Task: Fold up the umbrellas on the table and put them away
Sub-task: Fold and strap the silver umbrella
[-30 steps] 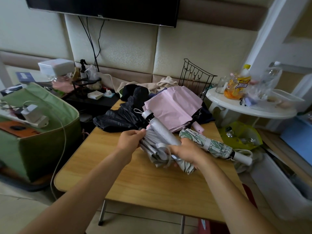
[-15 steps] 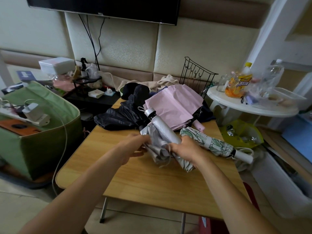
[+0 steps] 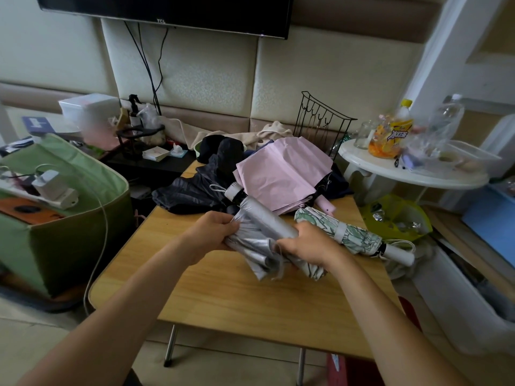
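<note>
A silver-grey umbrella [image 3: 262, 221] lies collapsed on the wooden table [image 3: 250, 296], its handle end pointing away from me. My left hand [image 3: 211, 232] grips loose silver fabric on its left side. My right hand [image 3: 306, 243] holds the umbrella's lower folds, fingers curled round them. Just right of it lies a rolled green leaf-print umbrella [image 3: 348, 235] with a white handle. A pink umbrella [image 3: 281, 174], partly open, and a crumpled black umbrella [image 3: 195, 190] rest at the table's far side.
A green fabric bin [image 3: 72, 224] with a charger and cable stands at the left. At the right, a white round side table [image 3: 412, 174] carries bottles and a jar. A black wire rack [image 3: 320, 121] stands behind the umbrellas. A white box sits on the floor at right.
My left hand has shifted along the silver fabric, gathering it toward the shaft. My right hand has stayed on the lower folds. The other umbrellas have not moved.
</note>
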`<action>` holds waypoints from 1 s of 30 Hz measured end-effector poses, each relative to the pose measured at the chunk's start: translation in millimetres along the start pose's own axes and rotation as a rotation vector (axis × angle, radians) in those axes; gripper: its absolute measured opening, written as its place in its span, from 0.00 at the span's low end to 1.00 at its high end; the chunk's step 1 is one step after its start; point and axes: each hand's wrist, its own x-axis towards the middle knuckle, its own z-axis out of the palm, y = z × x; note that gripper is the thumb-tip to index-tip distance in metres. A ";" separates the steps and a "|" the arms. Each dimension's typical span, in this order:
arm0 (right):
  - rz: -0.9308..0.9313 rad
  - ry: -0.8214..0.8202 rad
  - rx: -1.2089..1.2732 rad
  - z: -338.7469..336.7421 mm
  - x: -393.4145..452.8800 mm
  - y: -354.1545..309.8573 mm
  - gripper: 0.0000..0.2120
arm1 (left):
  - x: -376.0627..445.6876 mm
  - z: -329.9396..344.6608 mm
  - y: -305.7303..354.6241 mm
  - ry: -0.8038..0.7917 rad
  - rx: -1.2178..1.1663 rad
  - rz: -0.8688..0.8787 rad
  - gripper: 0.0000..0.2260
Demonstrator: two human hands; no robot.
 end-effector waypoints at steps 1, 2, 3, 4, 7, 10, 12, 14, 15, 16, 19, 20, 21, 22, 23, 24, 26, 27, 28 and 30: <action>0.003 0.002 -0.035 0.4 -0.1 0.1 0.20 | -1.5 1.5 1.9 0.013 -0.009 -0.016 0.08; 0.005 0.014 -0.086 0.6 -0.9 0.0 0.18 | -2.6 3.6 3.5 0.056 -0.015 -0.030 0.08; 0.001 0.034 -0.139 0.2 -2.0 -0.4 0.18 | -1.9 5.3 2.6 0.144 0.015 -0.020 0.08; -0.006 0.059 -0.188 -1.2 -3.6 -1.1 0.17 | -0.8 6.7 1.0 0.277 0.088 0.022 0.08; -0.041 0.086 -0.312 -5.2 -8.9 -4.3 0.17 | -5.5 6.9 4.1 0.753 0.488 0.470 0.12; -0.102 0.050 -0.430 -4.8 -13.6 -11.0 0.18 | -17.2 5.1 19.6 0.539 0.854 0.956 0.17; -0.169 0.070 -0.510 -5.9 -15.6 -17.0 0.17 | -21.1 9.2 17.8 0.210 1.067 0.902 0.23; -0.242 0.097 -0.566 -7.4 -18.4 -22.8 0.16 | -23.0 19.2 7.2 0.097 1.234 0.735 0.25; -0.281 0.121 -0.601 -7.5 -20.1 -25.0 0.16 | -21.9 22.8 2.3 0.090 1.280 0.660 0.25; -0.325 0.160 -0.639 -6.5 -21.6 -26.2 0.15 | -20.1 24.3 0.3 0.085 1.296 0.610 0.23; -0.457 0.294 -0.715 4.2 -22.2 -24.4 0.13 | -16.4 17.7 8.4 -0.026 1.180 0.511 0.14; -0.485 0.323 -0.722 7.8 -20.2 -22.7 0.12 | -16.0 14.5 12.2 -0.086 1.133 0.476 0.12; -0.497 0.331 -0.723 9.9 -18.8 -21.8 0.12 | -16.0 12.3 13.9 -0.128 1.117 0.456 0.11; -0.496 0.316 -0.713 11.1 -17.3 -20.8 0.13 | -16.8 11.3 13.7 -0.139 1.136 0.453 0.12; -0.478 0.269 -0.689 10.9 -16.3 -20.9 0.16 | -16.9 10.8 11.2 -0.122 1.188 0.466 0.13; -0.442 0.191 -0.649 9.4 -16.4 -21.8 0.20 | -16.4 10.3 8.7 -0.079 1.258 0.498 0.13; -0.364 0.028 -0.573 5.0 -17.1 -22.9 0.27 | -14.2 11.2 3.0 0.039 1.384 0.603 0.13; -0.326 -0.032 -0.544 3.1 -17.3 -22.5 0.28 | -15.0 13.7 1.1 0.095 1.420 0.675 0.14; -0.288 -0.074 -0.508 0.9 -16.8 -21.5 0.28 | -16.4 16.6 -0.1 0.142 1.450 0.737 0.16; -0.225 -0.112 -0.426 -4.7 -16.2 -19.3 0.27 | -17.8 21.1 -0.9 0.236 1.486 0.822 0.20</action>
